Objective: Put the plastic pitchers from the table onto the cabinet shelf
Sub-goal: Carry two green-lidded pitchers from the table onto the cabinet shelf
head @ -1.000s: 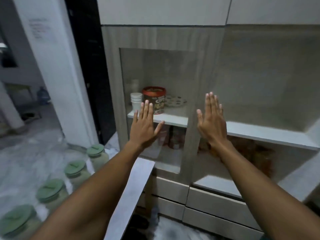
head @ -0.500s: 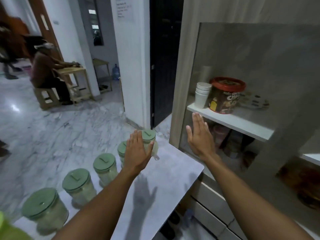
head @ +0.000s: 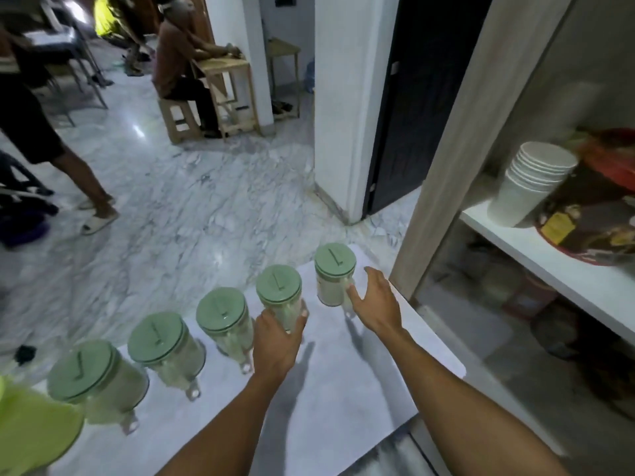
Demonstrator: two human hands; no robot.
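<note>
Marble flooring runs off to the far wall, and a white table [head: 343, 389] stands in the foreground, its right end just beside the wooden frame of the cabinet [head: 481, 139]. Five plastic pitchers with green lids stand in a row along the table's far edge, close to that edge, with bare tabletop on the near side. Counting from the cabinet: first pitcher [head: 334, 274], second pitcher [head: 280, 293], third pitcher [head: 223, 319], fourth pitcher [head: 161, 345], fifth pitcher [head: 92, 376]. The left hand [head: 276, 341] wraps the second pitcher's body, thumb on one side and fingers on the other. The right hand [head: 376, 304] is spread, fingers apart, reaching at the first pitcher's handle side; whether it touches is unclear. On the cabinet shelf [head: 549, 259] one stack of white cups [head: 529, 183] stands against one red-lidded tub [head: 598, 207], with bare shelf in front.
</note>
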